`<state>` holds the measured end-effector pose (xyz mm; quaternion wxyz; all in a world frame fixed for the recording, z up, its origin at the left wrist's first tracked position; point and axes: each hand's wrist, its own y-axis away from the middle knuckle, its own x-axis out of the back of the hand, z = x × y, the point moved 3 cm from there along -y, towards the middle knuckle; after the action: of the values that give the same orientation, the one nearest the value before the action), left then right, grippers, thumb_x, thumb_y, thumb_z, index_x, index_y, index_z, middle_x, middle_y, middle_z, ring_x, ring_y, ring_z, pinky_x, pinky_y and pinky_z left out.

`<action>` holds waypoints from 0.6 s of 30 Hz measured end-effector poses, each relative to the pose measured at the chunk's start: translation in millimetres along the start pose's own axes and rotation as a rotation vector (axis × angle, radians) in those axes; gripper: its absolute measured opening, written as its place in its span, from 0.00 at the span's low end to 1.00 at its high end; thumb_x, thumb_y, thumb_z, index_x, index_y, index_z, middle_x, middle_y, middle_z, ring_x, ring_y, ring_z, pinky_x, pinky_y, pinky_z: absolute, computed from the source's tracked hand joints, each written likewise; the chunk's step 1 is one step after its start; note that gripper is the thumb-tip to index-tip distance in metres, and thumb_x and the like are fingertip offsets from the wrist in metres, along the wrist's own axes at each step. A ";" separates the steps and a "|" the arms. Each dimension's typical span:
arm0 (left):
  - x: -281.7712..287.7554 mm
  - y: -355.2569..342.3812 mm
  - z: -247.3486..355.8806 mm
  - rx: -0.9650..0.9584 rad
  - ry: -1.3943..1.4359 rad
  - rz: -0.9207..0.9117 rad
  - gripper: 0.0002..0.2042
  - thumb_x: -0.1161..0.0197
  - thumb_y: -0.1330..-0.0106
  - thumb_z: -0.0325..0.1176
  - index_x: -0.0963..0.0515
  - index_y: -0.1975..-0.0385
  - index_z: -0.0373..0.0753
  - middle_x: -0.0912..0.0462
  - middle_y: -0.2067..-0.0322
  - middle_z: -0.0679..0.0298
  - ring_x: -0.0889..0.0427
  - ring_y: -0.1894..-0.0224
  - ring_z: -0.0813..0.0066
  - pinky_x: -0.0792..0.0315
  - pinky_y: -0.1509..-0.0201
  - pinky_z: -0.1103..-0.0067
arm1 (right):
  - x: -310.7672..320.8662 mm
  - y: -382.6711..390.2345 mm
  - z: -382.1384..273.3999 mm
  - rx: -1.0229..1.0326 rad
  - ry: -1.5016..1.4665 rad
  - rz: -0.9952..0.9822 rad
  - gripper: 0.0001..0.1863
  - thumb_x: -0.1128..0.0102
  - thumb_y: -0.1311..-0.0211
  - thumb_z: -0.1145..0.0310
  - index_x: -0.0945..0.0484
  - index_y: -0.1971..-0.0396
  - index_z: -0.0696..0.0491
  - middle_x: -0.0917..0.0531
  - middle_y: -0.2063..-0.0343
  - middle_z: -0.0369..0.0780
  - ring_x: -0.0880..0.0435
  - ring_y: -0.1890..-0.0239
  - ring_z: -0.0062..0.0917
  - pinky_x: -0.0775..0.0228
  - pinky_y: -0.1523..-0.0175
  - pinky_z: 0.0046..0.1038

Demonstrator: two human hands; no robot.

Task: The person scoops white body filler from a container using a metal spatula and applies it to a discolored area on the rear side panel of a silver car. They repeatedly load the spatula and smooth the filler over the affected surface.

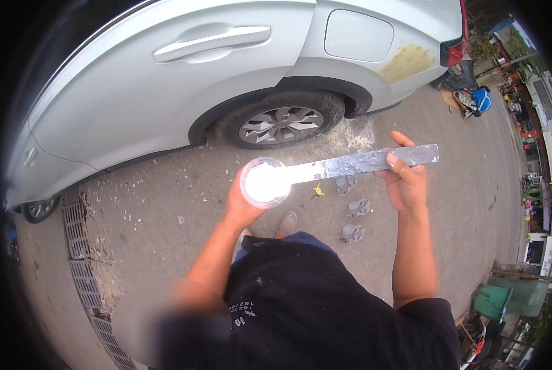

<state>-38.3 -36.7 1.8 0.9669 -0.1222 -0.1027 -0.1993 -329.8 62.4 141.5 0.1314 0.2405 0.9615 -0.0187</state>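
My left hand point(240, 208) is wrapped round a clear plastic cup point(244, 180) holding something bright white, glaring and without visible detail. In my right hand point(410, 188) is a long flat metal mixing stick point(356, 163), gripped near its far right end between thumb and fingers. It lies almost level across to the cup, and its white-coated left end reaches the cup's rim; whether the tip is in the contents I cannot tell. Beyond both hands stands a silver-white car point(122, 80), with a yellowish rough patch point(407, 62) on its rear panel.
The car's rear wheel point(282, 126) is just ahead. Several crumpled grey lumps, one of them a grey lump point(360, 207), and a yellow scrap point(318, 190) lie on the pavement point(159, 246). A drain grate point(86, 283) runs along the left. A green bin point(492, 302) stands at right.
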 end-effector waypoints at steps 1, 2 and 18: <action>-0.6 -0.4 1.8 0.000 -0.009 -0.003 0.37 0.20 0.55 0.34 0.31 0.44 0.33 0.22 0.48 0.54 0.22 0.45 0.65 0.30 0.39 0.72 | 4.1 0.4 9.4 -0.033 -0.027 0.020 0.25 0.39 0.42 0.76 0.32 0.43 0.61 0.18 0.63 0.42 0.14 0.63 0.28 0.14 0.61 0.28; -1.2 0.9 1.9 -0.002 -0.013 0.006 0.37 0.20 0.55 0.36 0.31 0.44 0.34 0.22 0.48 0.55 0.22 0.45 0.64 0.30 0.40 0.71 | 10.5 1.6 20.0 -0.069 -0.063 0.041 0.25 0.39 0.42 0.77 0.32 0.43 0.60 0.18 0.63 0.42 0.14 0.64 0.28 0.15 0.61 0.28; -3.6 10.3 -2.0 0.092 0.093 0.000 0.36 0.20 0.55 0.32 0.30 0.44 0.34 0.21 0.49 0.55 0.21 0.46 0.65 0.30 0.39 0.71 | 93.6 21.7 73.7 -0.193 -0.199 0.241 0.25 0.38 0.41 0.74 0.30 0.42 0.52 0.20 0.63 0.35 0.19 0.60 0.23 0.22 0.55 0.28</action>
<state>-37.0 -26.8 -3.0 0.9751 -0.0682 -0.0670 -0.2000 -381.2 117.1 46.5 0.2496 0.3371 0.9054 0.0656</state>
